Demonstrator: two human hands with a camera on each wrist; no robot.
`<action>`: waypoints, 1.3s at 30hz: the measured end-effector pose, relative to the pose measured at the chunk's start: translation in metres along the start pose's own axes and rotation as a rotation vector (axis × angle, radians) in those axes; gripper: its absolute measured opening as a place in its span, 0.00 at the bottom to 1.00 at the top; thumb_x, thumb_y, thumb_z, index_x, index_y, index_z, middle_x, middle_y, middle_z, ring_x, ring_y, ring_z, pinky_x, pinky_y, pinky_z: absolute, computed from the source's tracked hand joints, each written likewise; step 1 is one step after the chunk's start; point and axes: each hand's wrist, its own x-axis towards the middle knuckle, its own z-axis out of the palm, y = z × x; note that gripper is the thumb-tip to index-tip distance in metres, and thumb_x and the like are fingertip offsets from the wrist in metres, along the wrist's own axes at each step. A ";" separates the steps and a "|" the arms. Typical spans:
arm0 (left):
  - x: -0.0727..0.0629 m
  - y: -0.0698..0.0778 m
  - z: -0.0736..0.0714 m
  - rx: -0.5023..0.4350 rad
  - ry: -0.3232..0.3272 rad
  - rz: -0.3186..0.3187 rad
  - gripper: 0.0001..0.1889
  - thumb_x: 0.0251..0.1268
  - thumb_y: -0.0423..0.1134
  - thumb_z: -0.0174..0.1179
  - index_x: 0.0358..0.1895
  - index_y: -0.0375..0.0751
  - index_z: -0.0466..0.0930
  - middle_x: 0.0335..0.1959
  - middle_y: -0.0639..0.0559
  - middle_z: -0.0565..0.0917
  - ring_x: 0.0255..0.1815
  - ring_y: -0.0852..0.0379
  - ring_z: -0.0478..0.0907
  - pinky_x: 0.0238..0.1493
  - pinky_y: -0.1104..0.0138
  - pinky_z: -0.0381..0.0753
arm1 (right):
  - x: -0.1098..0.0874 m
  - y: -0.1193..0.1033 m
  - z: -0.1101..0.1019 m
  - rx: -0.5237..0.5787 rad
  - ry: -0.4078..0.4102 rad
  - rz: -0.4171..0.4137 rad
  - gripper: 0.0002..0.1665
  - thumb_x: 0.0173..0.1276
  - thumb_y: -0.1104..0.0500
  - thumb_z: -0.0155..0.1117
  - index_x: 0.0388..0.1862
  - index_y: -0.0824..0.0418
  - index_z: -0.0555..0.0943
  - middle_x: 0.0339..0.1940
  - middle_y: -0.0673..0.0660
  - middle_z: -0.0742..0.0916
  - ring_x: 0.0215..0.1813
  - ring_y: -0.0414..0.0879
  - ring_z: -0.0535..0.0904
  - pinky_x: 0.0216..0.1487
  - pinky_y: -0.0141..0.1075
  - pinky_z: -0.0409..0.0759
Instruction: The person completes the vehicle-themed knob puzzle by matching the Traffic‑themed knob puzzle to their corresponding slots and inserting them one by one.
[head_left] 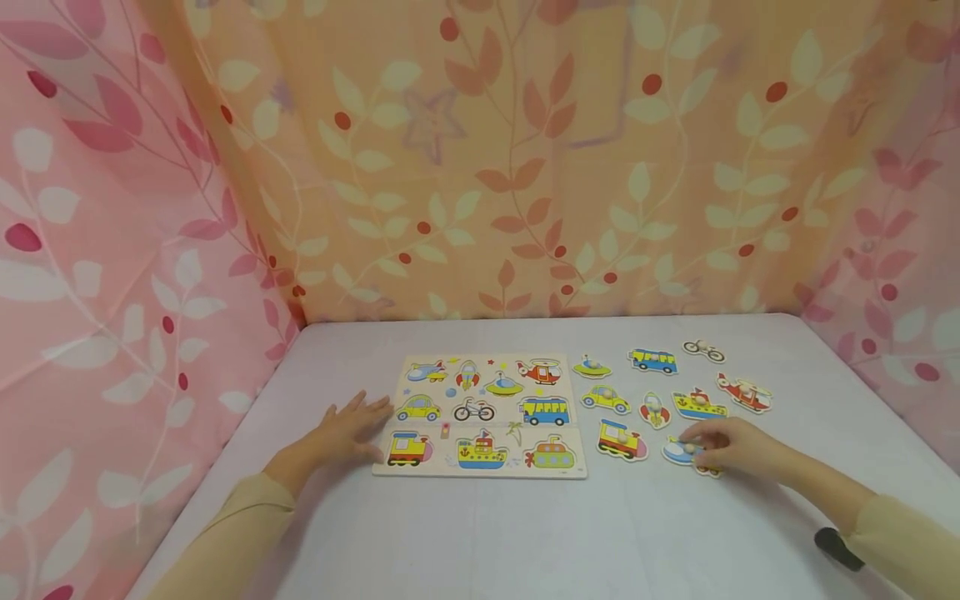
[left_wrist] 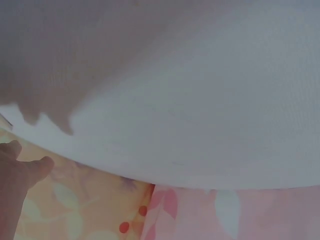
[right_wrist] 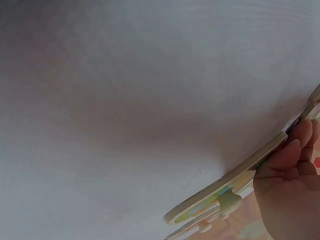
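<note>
A wooden puzzle board [head_left: 438,427] with printed vehicles lies flat on the table. My left hand [head_left: 341,437] is at its left edge, fingers spread and fairly straight; in the left wrist view only part of the left hand [left_wrist: 22,172] appears at the lower left. On the right, my right hand [head_left: 738,446] pinches an airplane puzzle piece [head_left: 675,452], its wooden knob [head_left: 690,448] showing between thumb and fingers. The right wrist view shows the thumb and fingers [right_wrist: 285,155] at the edge of a knobbed piece [right_wrist: 200,202].
Around the right hand lie a train piece [head_left: 621,442], rocket [head_left: 655,411], boat [head_left: 701,405] and helicopter [head_left: 744,393]. Farther back are a car [head_left: 606,400], flying saucer [head_left: 592,367], bus [head_left: 652,361] and bicycle [head_left: 703,351]. A dark object [head_left: 838,549] sits under the right forearm. Floral curtains [head_left: 525,167] surround the table.
</note>
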 end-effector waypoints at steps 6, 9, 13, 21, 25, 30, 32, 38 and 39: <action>0.001 0.004 0.000 -0.002 0.002 0.023 0.44 0.54 0.54 0.69 0.74 0.42 0.62 0.76 0.43 0.58 0.76 0.33 0.37 0.63 0.27 0.34 | 0.005 -0.003 0.002 -0.036 0.014 0.099 0.19 0.58 0.56 0.74 0.47 0.63 0.84 0.28 0.52 0.73 0.35 0.44 0.67 0.31 0.33 0.64; 0.001 0.006 -0.001 -0.006 0.001 0.028 0.43 0.54 0.52 0.70 0.73 0.42 0.64 0.75 0.43 0.60 0.76 0.33 0.39 0.63 0.28 0.34 | 0.008 -0.004 0.002 -0.060 0.028 0.130 0.18 0.58 0.54 0.74 0.46 0.61 0.85 0.34 0.53 0.77 0.39 0.47 0.68 0.35 0.34 0.66; 0.002 0.007 -0.003 -0.021 0.000 0.015 0.42 0.52 0.51 0.71 0.72 0.42 0.66 0.74 0.43 0.61 0.76 0.33 0.41 0.64 0.29 0.32 | 0.011 -0.009 0.000 -0.075 0.029 0.143 0.16 0.59 0.56 0.74 0.44 0.61 0.85 0.38 0.54 0.79 0.42 0.50 0.69 0.38 0.38 0.68; 0.001 0.005 0.000 -0.107 -0.025 -0.049 0.43 0.53 0.50 0.71 0.73 0.45 0.63 0.75 0.46 0.60 0.77 0.36 0.43 0.66 0.31 0.34 | 0.016 -0.019 -0.003 -0.088 -0.033 0.178 0.08 0.59 0.59 0.72 0.36 0.59 0.83 0.32 0.53 0.77 0.40 0.50 0.70 0.38 0.40 0.70; 0.001 0.004 0.002 -0.157 -0.020 -0.037 0.44 0.53 0.50 0.71 0.73 0.44 0.63 0.75 0.46 0.60 0.77 0.37 0.44 0.68 0.33 0.40 | 0.017 -0.019 -0.004 -0.016 -0.071 0.228 0.08 0.58 0.62 0.73 0.34 0.60 0.83 0.29 0.54 0.75 0.37 0.49 0.70 0.35 0.38 0.69; 0.001 0.003 0.004 -0.169 -0.017 -0.043 0.44 0.52 0.51 0.71 0.74 0.47 0.63 0.76 0.49 0.59 0.77 0.38 0.44 0.68 0.34 0.44 | 0.017 -0.018 -0.005 0.002 -0.092 0.259 0.08 0.57 0.61 0.74 0.35 0.61 0.83 0.28 0.54 0.75 0.36 0.49 0.70 0.34 0.37 0.69; 0.001 0.002 0.005 -0.163 -0.018 -0.044 0.44 0.52 0.52 0.70 0.74 0.48 0.62 0.76 0.49 0.59 0.77 0.38 0.44 0.68 0.34 0.44 | 0.017 -0.018 -0.005 0.002 -0.094 0.259 0.08 0.57 0.61 0.73 0.35 0.60 0.84 0.29 0.54 0.75 0.36 0.48 0.70 0.34 0.38 0.69; 0.001 0.000 0.005 -0.165 -0.009 -0.030 0.44 0.52 0.51 0.71 0.74 0.47 0.63 0.76 0.49 0.59 0.77 0.37 0.44 0.68 0.34 0.43 | 0.015 -0.018 -0.006 0.024 -0.086 0.236 0.09 0.59 0.59 0.72 0.37 0.61 0.84 0.26 0.53 0.76 0.32 0.47 0.71 0.29 0.34 0.69; 0.001 0.000 0.004 -0.168 -0.010 -0.032 0.44 0.52 0.51 0.71 0.74 0.47 0.63 0.76 0.49 0.59 0.77 0.37 0.44 0.68 0.34 0.43 | 0.014 -0.018 -0.007 0.027 -0.084 0.233 0.09 0.59 0.59 0.72 0.37 0.61 0.84 0.26 0.53 0.76 0.31 0.47 0.71 0.28 0.34 0.68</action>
